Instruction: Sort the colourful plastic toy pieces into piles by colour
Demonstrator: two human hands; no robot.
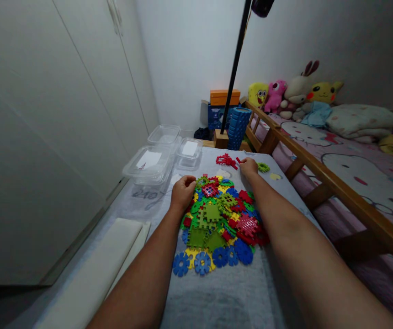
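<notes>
A heap of plastic building pieces (212, 212) in red, green, yellow and blue lies spread over the cloth-covered table. At the heap's far left edge is my left hand (183, 193), its fingers curled together; what they hold, if anything, is hidden. My right hand (249, 167) reaches past the heap's far right side and pinches a small red plastic piece (238, 160). Just left of that hand lies a small group of red pieces (225, 159), apart from the heap. A green toothed piece (263, 167) is to its right. Blue notched discs (202, 263) line the heap's near edge.
Clear plastic containers (148, 165) with lids stand at the table's far left. A folded white board or pad (114, 249) lies at the left edge. Beyond the table are a lamp pole (235, 68) and a blue foam roller (239, 128). A wooden bed rail (302, 148) runs along the right.
</notes>
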